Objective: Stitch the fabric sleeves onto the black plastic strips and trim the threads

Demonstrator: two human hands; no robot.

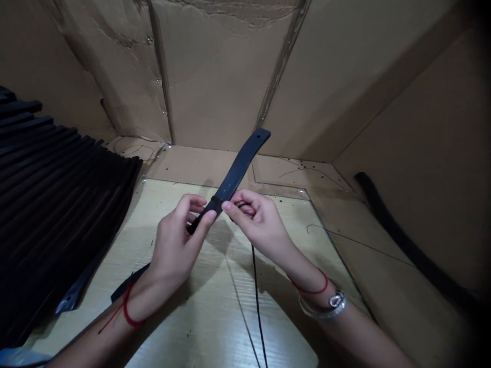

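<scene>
A: Where is the strap sitting, and what are the fingers doing?

B: A flat black strap is slanting upward between two bare hands, above a pale wood-grain tabletop. Its end with the small hole is pointing away, toward a cardboard wall. The left hand is pinching the near part, thumb on the upper face, fingers bending around the far edge.

A: And the right?

B: The right hand is pressing thumb and forefinger together at the strap's edge, beside a narrow dark band crossing it. A thin black cord is hanging below that hand. Whether the pinch is also catching the strap, I cannot tell; nor whether band and cord are joining.

A: What is making for good handling here?

B: In my judgement, a firm left pinch close below the band is steadying the strap against twisting. The right fingertips are serving best by holding close to the edge, with the band lying square and flat and the cord hanging free of kinks.
</scene>
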